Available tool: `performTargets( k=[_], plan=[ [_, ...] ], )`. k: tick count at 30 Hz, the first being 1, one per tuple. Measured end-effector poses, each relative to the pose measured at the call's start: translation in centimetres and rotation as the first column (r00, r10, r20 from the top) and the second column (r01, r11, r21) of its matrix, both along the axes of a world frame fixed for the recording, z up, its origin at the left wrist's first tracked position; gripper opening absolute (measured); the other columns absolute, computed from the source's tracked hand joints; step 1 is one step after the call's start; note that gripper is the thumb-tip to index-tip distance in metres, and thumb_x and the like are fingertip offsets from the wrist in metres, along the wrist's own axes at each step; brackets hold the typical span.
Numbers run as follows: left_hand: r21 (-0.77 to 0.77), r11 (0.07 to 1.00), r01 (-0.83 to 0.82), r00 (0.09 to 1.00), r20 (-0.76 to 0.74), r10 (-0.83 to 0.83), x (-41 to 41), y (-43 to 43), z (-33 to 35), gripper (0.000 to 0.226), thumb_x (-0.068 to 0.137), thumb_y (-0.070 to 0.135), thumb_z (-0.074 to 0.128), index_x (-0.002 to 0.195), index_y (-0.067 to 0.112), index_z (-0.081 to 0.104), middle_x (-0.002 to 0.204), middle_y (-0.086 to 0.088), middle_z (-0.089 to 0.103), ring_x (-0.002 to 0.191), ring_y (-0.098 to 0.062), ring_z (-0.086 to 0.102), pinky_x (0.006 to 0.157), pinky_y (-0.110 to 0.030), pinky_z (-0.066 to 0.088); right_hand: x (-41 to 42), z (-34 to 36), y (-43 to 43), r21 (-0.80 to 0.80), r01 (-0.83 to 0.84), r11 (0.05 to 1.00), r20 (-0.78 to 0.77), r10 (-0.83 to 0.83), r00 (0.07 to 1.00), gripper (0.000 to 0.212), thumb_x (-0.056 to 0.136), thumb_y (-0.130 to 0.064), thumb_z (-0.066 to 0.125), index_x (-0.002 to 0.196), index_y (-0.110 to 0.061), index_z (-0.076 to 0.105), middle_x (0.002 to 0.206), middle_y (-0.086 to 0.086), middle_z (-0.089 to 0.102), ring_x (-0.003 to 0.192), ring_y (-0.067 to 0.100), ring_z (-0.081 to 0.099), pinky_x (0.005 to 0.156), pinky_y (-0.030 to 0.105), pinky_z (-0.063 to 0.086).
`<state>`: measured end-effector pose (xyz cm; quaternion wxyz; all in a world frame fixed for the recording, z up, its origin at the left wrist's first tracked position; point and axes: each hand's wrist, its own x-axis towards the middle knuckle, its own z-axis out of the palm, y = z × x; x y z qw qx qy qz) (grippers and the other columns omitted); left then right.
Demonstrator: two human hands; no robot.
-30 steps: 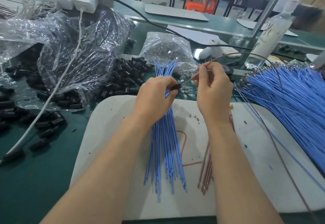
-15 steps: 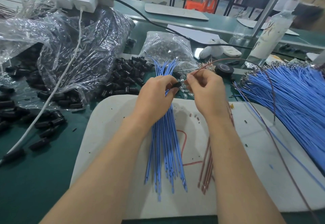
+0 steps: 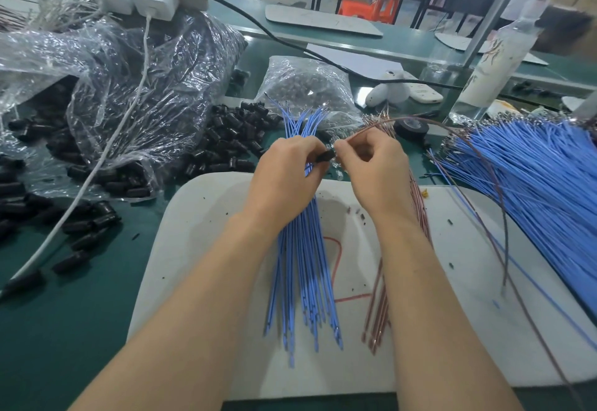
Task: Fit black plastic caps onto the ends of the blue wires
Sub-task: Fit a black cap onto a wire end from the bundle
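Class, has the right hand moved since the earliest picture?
Yes. The right hand has shifted left, off the black tape roll, toward the left hand.

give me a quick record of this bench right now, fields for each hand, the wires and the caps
left hand: grips the blue wire bundle and pinches a black cap
right hand: pinches the end of a brown wire at the cap
bundle: lies on the white board, far ends fanned out
loose caps: piled on the green table, left of the hands
blue wire heap: right of the board
brown wire stack: on the board by the right forearm
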<state>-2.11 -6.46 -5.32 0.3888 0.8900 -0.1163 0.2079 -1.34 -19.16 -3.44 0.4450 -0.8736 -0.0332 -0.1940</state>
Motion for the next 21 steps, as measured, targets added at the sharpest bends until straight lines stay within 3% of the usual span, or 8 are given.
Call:
performTargets(
  k=[5, 9, 14, 17, 19, 21],
  plan=[
    [0.058, 0.996, -0.070, 0.996, 0.058, 0.066, 0.0, -0.1, -0.1, 0.014, 0.089, 0.024, 0.063, 0.100, 0.016, 0.068, 0.098, 0.002, 0.064, 0.099, -0.024, 0.051, 0.088, -0.035, 0.036, 0.1, 0.3, -0.1, 0.165, 0.002, 0.986, -0.028, 0.003, 1.000, 0.011, 0.088, -0.024, 0.065, 0.082, -0.016, 0.069, 0.080, 0.002, 0.071, 0.080, 0.018, 0.067, 0.083, 0.040, 0.053],
    [0.057, 0.994, -0.088, 0.991, 0.105, 0.082, -0.1, -0.2, 0.0, 0.013, 0.089, 0.026, 0.063, 0.100, 0.020, 0.068, 0.096, 0.007, 0.065, 0.101, -0.019, 0.049, 0.083, -0.027, 0.024, 0.0, 0.2, 0.0, 0.046, -0.032, 0.998, -0.030, 0.034, 0.999, 0.015, 0.089, -0.029, 0.063, 0.081, -0.019, 0.071, 0.075, -0.006, 0.069, 0.074, 0.008, 0.064, 0.076, 0.031, 0.053],
    [-0.012, 0.997, -0.072, 0.989, 0.128, 0.073, -0.2, -0.3, 0.3, 0.016, 0.089, 0.024, 0.063, 0.104, 0.020, 0.068, 0.097, 0.009, 0.066, 0.100, -0.018, 0.050, 0.082, -0.025, 0.022, -0.2, 0.5, 0.8, 0.296, -0.064, 0.953, -0.088, 0.094, 0.992, 0.026, 0.100, -0.034, 0.044, 0.094, -0.025, 0.068, 0.091, -0.004, 0.071, 0.084, 0.010, 0.067, 0.088, 0.040, 0.053],
    [-0.026, 0.999, -0.032, 0.984, 0.173, 0.036, -0.4, -0.4, 0.4, 0.019, 0.088, 0.018, 0.065, 0.106, 0.020, 0.069, 0.096, 0.008, 0.067, 0.100, -0.018, 0.051, 0.087, -0.027, 0.027, -0.3, 0.4, 1.3, 0.225, -0.119, 0.967, -0.148, 0.155, 0.977, 0.035, 0.101, -0.036, 0.039, 0.102, -0.020, 0.071, 0.095, 0.001, 0.072, 0.092, 0.016, 0.068, 0.089, 0.043, 0.053],
    [-0.122, 0.993, -0.008, 0.988, 0.150, 0.027, -0.4, -0.4, 0.7, 0.016, 0.087, 0.014, 0.064, 0.102, 0.019, 0.069, 0.094, 0.010, 0.066, 0.098, -0.015, 0.054, 0.091, -0.029, 0.036, -0.6, 0.7, 1.7, 0.300, -0.153, 0.942, -0.162, 0.208, 0.965, 0.037, 0.101, -0.037, 0.039, 0.106, -0.014, 0.068, 0.090, 0.007, 0.071, 0.088, 0.020, 0.068, 0.084, 0.042, 0.055],
    [-0.430, 0.903, 0.023, 1.000, 0.028, -0.013, -0.3, -0.5, 1.3, 0.008, 0.090, 0.015, 0.063, 0.096, 0.018, 0.067, 0.087, 0.011, 0.067, 0.089, -0.008, 0.060, 0.085, -0.024, 0.046, -1.1, 1.1, 2.0, 0.353, -0.194, 0.915, -0.119, 0.250, 0.961, 0.025, 0.101, -0.030, 0.044, 0.106, -0.012, 0.061, 0.072, 0.003, 0.065, 0.066, 0.012, 0.064, 0.066, 0.031, 0.053]
  ],
)
